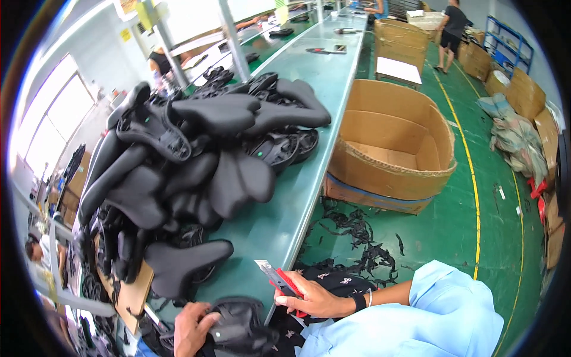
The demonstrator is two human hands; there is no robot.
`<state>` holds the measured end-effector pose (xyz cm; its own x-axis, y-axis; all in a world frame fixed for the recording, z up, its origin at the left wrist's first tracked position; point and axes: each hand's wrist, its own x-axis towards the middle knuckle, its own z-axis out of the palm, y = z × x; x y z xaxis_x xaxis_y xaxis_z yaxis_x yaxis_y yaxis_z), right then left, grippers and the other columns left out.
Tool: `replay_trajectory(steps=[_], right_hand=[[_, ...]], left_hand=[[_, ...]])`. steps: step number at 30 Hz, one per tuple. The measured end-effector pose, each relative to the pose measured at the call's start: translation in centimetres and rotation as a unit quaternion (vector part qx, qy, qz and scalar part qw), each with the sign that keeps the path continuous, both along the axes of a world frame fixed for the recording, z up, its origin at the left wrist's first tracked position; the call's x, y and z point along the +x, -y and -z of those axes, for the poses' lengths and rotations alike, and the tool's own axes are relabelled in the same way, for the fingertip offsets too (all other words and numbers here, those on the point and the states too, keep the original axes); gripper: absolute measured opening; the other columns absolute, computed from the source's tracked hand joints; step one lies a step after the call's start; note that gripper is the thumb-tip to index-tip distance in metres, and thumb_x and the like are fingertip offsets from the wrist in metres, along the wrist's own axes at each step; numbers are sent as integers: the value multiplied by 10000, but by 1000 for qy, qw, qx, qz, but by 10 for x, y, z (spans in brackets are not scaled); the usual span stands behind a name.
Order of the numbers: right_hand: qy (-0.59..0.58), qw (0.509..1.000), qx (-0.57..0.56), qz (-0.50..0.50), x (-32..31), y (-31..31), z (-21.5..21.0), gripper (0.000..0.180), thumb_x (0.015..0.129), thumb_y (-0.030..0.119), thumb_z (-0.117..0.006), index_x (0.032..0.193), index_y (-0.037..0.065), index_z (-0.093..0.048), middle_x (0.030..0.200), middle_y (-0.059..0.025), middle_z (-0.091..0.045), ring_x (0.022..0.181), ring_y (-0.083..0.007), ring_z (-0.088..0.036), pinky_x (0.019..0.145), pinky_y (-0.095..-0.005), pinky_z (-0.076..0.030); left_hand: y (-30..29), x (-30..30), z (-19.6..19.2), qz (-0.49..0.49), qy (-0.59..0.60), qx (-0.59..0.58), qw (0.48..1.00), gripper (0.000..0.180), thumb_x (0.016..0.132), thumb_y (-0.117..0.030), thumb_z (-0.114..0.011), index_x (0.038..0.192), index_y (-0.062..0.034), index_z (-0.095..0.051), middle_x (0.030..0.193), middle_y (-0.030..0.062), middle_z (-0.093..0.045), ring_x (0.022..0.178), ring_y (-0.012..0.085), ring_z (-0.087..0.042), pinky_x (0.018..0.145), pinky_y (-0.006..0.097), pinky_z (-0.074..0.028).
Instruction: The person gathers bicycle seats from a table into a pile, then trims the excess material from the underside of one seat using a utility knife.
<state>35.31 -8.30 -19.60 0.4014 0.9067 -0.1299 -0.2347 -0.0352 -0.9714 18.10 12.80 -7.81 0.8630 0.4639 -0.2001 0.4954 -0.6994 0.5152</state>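
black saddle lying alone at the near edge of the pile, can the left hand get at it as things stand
Probably yes. The black saddle lies just beyond the left hand, nothing between them, though that hand already rests on another saddle. The right hand holds a red-handled knife.

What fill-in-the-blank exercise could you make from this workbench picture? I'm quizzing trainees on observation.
1. The right hand holds a red-handled ____.
2. The left hand rests on a black bicycle ____ at the table's near edge.
3. The open cardboard box stands on the ____ floor.

Missing words: utility knife; saddle; green
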Motion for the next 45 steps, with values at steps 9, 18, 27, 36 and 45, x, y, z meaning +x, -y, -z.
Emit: replay_trajectory(steps=[9,18,27,36,45], right_hand=[[102,992,7,-71,4,-34,-13,563,895,158,-627,1366,-5,-364,1246,-92,-588,980,-111,-596,839,-270,-504],[285,927,5,-243,18,-44,-16,579,911,174,-598,1414,43,-343,1150,-207,-610,923,-310,-650,752,-352,-510],[466,831,36,-302,35,-59,-23,547,898,152,-608,1408,116,-415,1007,-138,-658,716,-315,-645,594,-371,-514],[605,723,25,-333,19,-64,-39,578,928,203,-557,1462,164,-339,639,-130,-502,465,-284,-530,431,-399,-416],[507,805,-58,-302,-11,-15,-25,655,937,211,-541,1483,52,-217,648,-163,-541,492,-336,-543,488,-449,-451]], left_hand=[[89,-44,63,-400,286,-261,831,486,889,-164,-639,1284,45,-449,1225,111,-546,1107,172,-508,988,315,-388],[121,-78,94,-485,370,-265,747,613,834,-115,-706,1340,42,-398,1259,118,-532,1121,195,-526,996,328,-409],[113,-86,102,-459,345,-282,769,667,837,-168,-721,1358,51,-367,1285,141,-515,1148,215,-515,1013,350,-400],[118,-78,93,-471,339,-288,762,656,832,-147,-725,1350,52,-375,1290,146,-514,1149,206,-515,1012,341,-399],[144,-55,100,-556,409,-263,674,633,832,-110,-725,1339,53,-383,1292,139,-495,1144,203,-506,1004,323,-390]])
